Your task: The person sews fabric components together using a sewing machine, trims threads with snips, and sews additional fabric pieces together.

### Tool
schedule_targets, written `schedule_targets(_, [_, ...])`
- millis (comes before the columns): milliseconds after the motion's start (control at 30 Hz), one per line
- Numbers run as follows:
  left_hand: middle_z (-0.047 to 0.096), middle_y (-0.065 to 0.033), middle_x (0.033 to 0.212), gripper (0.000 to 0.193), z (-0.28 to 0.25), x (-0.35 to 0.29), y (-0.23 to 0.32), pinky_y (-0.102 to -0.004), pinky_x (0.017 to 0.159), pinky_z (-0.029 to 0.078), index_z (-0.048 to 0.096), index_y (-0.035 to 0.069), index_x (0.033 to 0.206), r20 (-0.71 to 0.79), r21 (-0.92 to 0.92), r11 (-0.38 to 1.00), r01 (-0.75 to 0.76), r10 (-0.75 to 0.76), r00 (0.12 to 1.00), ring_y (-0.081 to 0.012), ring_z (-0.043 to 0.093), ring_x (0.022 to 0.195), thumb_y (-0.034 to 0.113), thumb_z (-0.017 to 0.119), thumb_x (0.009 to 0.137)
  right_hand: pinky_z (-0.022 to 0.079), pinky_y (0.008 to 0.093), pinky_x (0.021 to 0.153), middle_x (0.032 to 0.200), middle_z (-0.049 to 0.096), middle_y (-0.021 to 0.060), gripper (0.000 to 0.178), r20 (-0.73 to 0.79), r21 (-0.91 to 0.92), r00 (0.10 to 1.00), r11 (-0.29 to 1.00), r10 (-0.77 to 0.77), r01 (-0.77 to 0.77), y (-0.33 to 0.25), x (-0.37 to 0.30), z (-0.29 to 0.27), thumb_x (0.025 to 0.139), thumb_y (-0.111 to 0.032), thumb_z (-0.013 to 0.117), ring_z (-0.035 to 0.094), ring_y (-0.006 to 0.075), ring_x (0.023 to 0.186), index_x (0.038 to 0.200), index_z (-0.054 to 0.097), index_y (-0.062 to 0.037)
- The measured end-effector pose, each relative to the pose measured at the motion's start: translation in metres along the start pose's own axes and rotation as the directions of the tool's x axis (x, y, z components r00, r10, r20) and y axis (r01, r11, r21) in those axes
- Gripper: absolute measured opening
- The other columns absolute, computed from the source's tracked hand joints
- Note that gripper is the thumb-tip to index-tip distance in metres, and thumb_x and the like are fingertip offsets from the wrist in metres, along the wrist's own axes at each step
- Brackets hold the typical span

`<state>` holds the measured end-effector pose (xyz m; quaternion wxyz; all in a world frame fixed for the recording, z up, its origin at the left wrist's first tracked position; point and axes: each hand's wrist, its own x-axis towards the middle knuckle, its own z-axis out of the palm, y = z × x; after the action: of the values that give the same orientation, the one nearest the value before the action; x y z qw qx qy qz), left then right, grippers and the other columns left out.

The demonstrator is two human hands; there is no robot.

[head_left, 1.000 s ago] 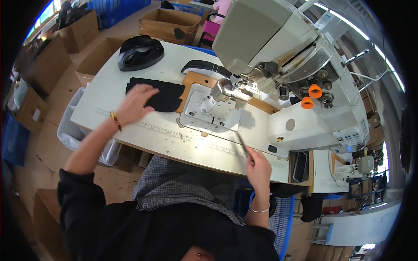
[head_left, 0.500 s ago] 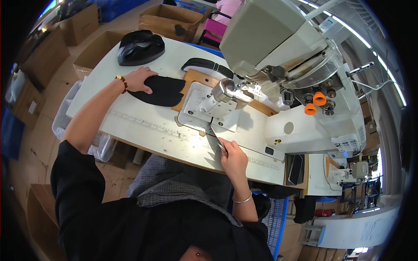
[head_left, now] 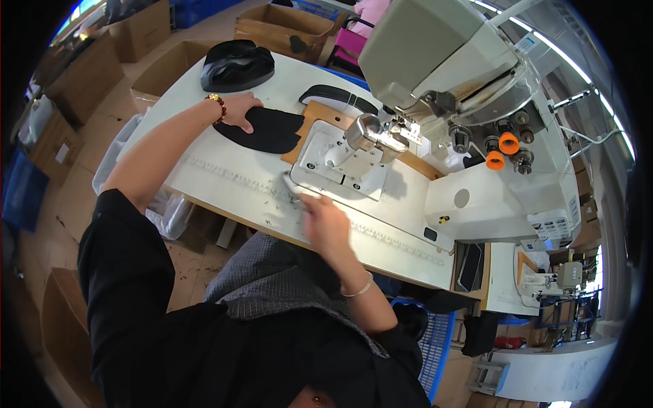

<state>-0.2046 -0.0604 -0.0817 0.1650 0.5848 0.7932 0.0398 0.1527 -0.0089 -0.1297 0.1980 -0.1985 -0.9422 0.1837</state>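
Observation:
My left hand [head_left: 239, 110] lies open at the upper left edge of a flat black fabric piece [head_left: 266, 132], thumb spread over it. The piece has a notched right end, which reaches the wooden board by the sewing machine's [head_left: 371, 139] metal plate. Nearer the table's front edge, my right hand [head_left: 328, 224] is closed, blurred by motion. From its fingers a slim metal tool [head_left: 290, 182] points up and left, smeared too; its exact kind is unclear. Beyond my left hand sits a stack of dark curved pieces [head_left: 238, 66].
A black-and-white curved piece [head_left: 338, 99] lies behind the machine plate. Ruler markings [head_left: 238, 178] run along the table [head_left: 183, 146] near its front edge. Cardboard boxes [head_left: 282, 30] stand beyond the table, and a blue crate [head_left: 435, 343] is at the lower right.
My right hand has moved left with the tool, away from the machine plate's front edge. The left hand stays on the black fabric piece. The whole view has shifted slightly.

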Motion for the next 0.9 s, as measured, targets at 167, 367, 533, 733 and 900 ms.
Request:
schedule_targets(167, [0.053, -0.0168, 0.128, 0.073, -0.005, 0.007, 0.01, -0.0379, 0.107, 0.04, 0.049, 0.004, 0.136, 0.045, 0.11, 0.994, 0.016, -0.021, 0.999, -0.0326, 0.051, 0.123, 0.024, 0.083, 0.074, 0.055, 0.0431, 0.068, 0.087, 0.062, 0.01, 0.033, 0.205, 0.297, 0.922, 0.918, -0.33, 0.262, -0.086, -0.006, 0.025, 0.079, -0.006, 0.063, 0.066, 0.0302, 0.075, 0.109, 0.067, -0.0176])
schedule_targets(367, [0.054, -0.0168, 0.128, 0.074, -0.007, 0.008, 0.01, -0.039, 0.105, 0.042, 0.051, 0.004, 0.134, 0.099, 0.151, 0.987, 0.053, -0.068, 0.993, -0.0332, 0.052, 0.122, 0.027, 0.085, 0.073, 0.053, 0.0371, 0.057, 0.078, 0.06, 0.0054, 0.03, -0.039, -0.097, 0.986, 0.983, -0.16, 0.155, 0.023, 0.026, -0.035, 0.078, -0.006, 0.066, 0.066, 0.0229, 0.067, 0.103, 0.074, -0.0194])
schedule_targets(533, [0.054, -0.0169, 0.127, 0.073, -0.013, 0.013, 0.009, -0.0392, 0.105, 0.042, 0.051, 0.005, 0.134, 0.08, 0.171, 0.985, 0.029, -0.043, 0.996, -0.0334, 0.052, 0.121, 0.026, 0.085, 0.073, 0.051, 0.0391, 0.055, 0.082, 0.061, 0.0066, 0.025, -0.024, -0.062, 0.989, 0.988, -0.145, 0.143, 0.019, 0.012, 0.001, 0.077, -0.009, 0.068, 0.064, 0.0267, 0.065, 0.099, 0.073, -0.0196])
schedule_targets(733, [0.055, -0.0177, 0.127, 0.073, -0.011, 0.019, 0.01, -0.0398, 0.104, 0.043, 0.052, 0.005, 0.133, 0.114, 0.169, 0.985, 0.039, -0.059, 0.992, -0.034, 0.053, 0.121, 0.027, 0.085, 0.072, 0.053, 0.0382, 0.059, 0.081, 0.062, 0.0068, 0.034, -0.089, 0.231, 0.974, 0.947, -0.208, 0.223, -0.033, 0.032, 0.026, 0.079, -0.002, 0.063, 0.066, 0.0272, 0.068, 0.106, 0.073, -0.0211])
schedule_targets(900, [0.055, -0.0177, 0.126, 0.074, -0.01, 0.017, 0.001, -0.0398, 0.104, 0.042, 0.052, 0.005, 0.132, 0.099, 0.162, 0.987, 0.013, -0.03, 0.995, -0.0339, 0.054, 0.119, 0.029, 0.086, 0.071, 0.055, 0.0387, 0.062, 0.088, 0.064, 0.0075, 0.023, 0.104, -0.008, 0.979, 0.984, -0.177, 0.178, -0.029, 0.04, 0.032, 0.08, -0.008, 0.063, 0.067, 0.0281, 0.071, 0.097, 0.074, -0.0179])
